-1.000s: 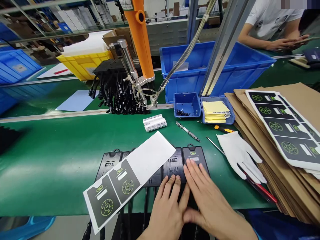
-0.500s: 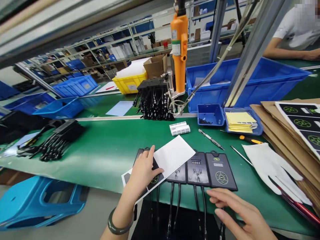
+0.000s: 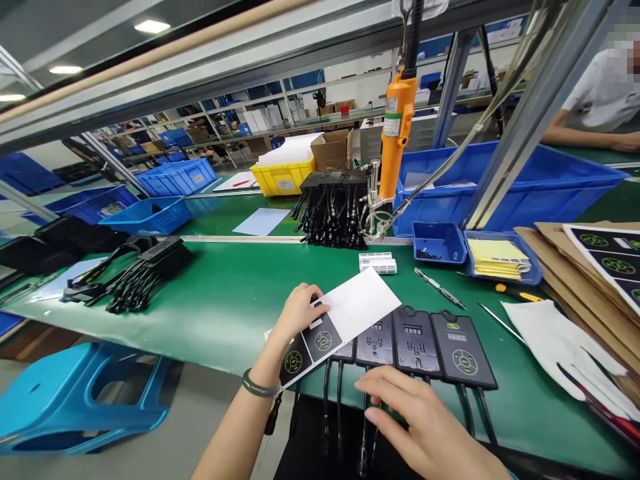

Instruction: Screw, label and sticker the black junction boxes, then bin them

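My left hand (image 3: 300,310), a bracelet on its wrist, is closed at the upper edge of a label sheet (image 3: 363,303) with black stickers and a blank white part. The sheet lies tilted over part of a row of black controllers with cables. The rightmost controller (image 3: 463,353) bears a sticker with a round green button pattern; the one beside it (image 3: 416,343) shows a bare face with a digit display. My right hand (image 3: 415,413) hovers palm-down in front of the row, fingers apart, holding nothing.
An orange power screwdriver (image 3: 397,133) hangs above a pile of black cabled units (image 3: 333,210). Rightward are a small blue bin (image 3: 437,243), yellow papers (image 3: 497,259), tweezers (image 3: 440,289) and a white glove (image 3: 545,340). Blue stool (image 3: 50,393) at left; a person's arm (image 3: 575,137) at upper right.
My right hand has moved left, from near the rightmost controller to before the middle of the row. My left hand has shifted up the sheet and its fingers have curled. The view has shifted.
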{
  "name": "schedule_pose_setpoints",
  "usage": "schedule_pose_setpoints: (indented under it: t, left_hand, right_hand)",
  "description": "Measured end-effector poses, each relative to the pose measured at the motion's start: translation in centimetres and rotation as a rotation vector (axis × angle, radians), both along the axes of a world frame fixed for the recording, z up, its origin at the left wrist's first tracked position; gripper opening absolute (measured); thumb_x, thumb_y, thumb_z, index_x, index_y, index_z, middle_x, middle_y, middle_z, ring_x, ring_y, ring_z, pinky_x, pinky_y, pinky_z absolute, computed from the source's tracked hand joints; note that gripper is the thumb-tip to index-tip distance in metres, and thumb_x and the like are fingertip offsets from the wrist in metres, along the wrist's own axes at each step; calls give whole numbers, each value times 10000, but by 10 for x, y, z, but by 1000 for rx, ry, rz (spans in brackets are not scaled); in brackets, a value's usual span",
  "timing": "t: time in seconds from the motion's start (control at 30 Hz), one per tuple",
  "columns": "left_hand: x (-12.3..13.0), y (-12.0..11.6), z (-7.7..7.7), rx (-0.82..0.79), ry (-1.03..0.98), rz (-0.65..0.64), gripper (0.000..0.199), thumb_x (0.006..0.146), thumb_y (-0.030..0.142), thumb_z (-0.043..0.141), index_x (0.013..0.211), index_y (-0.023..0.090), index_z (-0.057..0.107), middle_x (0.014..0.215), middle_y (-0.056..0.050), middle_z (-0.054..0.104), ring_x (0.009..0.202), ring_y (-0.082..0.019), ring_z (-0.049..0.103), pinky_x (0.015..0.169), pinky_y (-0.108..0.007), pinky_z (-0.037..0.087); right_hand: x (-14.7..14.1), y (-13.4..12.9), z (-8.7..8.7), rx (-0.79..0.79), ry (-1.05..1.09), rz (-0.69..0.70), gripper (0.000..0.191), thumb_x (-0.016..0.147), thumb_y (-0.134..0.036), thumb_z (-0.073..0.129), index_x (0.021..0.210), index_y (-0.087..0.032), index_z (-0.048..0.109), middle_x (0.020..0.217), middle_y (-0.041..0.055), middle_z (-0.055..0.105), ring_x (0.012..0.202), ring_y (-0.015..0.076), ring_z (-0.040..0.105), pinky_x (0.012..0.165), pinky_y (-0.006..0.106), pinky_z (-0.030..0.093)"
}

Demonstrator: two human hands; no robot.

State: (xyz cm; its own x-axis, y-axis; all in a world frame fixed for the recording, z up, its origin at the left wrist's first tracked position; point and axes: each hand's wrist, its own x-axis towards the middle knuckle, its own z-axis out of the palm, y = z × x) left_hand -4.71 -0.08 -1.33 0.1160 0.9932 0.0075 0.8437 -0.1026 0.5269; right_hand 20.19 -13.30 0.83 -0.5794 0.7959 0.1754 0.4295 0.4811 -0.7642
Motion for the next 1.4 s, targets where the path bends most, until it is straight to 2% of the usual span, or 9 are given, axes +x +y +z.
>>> schedule_pose_setpoints:
  t: [0.17, 0.3, 0.47, 0.6, 0.8, 0.93, 1.03, 1.2, 1.4]
  left_hand:
    - [10, -26, 34, -10, -297, -43, 321, 886, 451, 469, 813, 175, 615, 709, -8, 599, 645, -154, 534, 615, -254, 434]
    - [23, -50, 55, -222, -755, -143, 302, 835, 437, 601, 783, 147, 665, 682, -3, 595, 616, -124, 494, 588, -227, 395]
    - [27, -56, 55, -425, -974, -130, 241, 745, 351, 702, 833, 128, 723, 660, -9, 610, 548, -89, 441, 538, -206, 361]
    - [21, -50, 44, -429, -943, -92, 348, 729, 394, 719, 938, 116, 713, 570, 18, 571, 496, -81, 422, 510, -198, 341]
    - [-23, -17, 16, -136, -602, 140, 503, 778, 486, 602, 1106, 107, 639, 747, -42, 682, 632, -172, 583, 566, -254, 447]
    - [-37, -9, 2, 36, -149, 159, 534, 836, 444, 481, 1239, 107, 579, 1069, -144, 699, 924, -294, 648, 794, -416, 527]
    - [-11, -32, -3, 264, 98, -8, 475, 901, 354, 446, 1307, 124, 533, 1305, -170, 589, 1171, -333, 556, 978, -516, 464]
    - [61, -94, -13, 238, 85, -462, 385, 940, 230, 483, 1321, 185, 522, 1335, -126, 570, 1195, -270, 566, 983, -443, 517]
    - [94, -120, -28, 280, 146, -537, 385, 895, 179, 559, 1272, 102, 555, 1267, -167, 612, 1156, -309, 593, 959, -455, 544]
  right_hand:
    - [-20, 11, 6, 117, 93, -110, 202, 969, -147, 437, 1057, -237, 595, 948, 35, 615, 793, 143, 628, 659, 254, 520]
    - [-44, 26, 7, 470, 105, -294, 217, 958, -109, 445, 1107, -176, 587, 939, 76, 596, 793, 162, 618, 694, 291, 524]
    - [-57, 37, 5, 748, -10, -370, 332, 914, -34, 477, 1210, -118, 601, 866, 94, 614, 728, 172, 596, 587, 282, 496]
    - [-55, 31, 10, 779, 13, -291, 240, 905, -25, 473, 1003, -101, 678, 804, 85, 627, 679, 165, 582, 544, 277, 467]
    - [-18, 13, 29, 597, 326, -184, 162, 888, -78, 543, 893, -169, 677, 767, 56, 626, 707, 150, 586, 627, 278, 510]
    - [34, 32, 24, 200, 457, -543, 59, 874, -189, 622, 869, -234, 660, 728, 11, 619, 634, 137, 582, 549, 249, 487]
    - [66, 61, 2, -156, 465, -737, 139, 857, -350, 655, 873, -212, 652, 631, -20, 556, 504, 105, 492, 471, 235, 422]
    - [82, 92, -37, -401, 398, -679, 308, 797, -468, 686, 862, -169, 647, 592, -34, 516, 494, 91, 442, 481, 234, 379]
    - [79, 93, -46, -443, 349, -684, 353, 786, -514, 678, 879, -174, 653, 609, -31, 513, 507, 95, 427, 477, 232, 369]
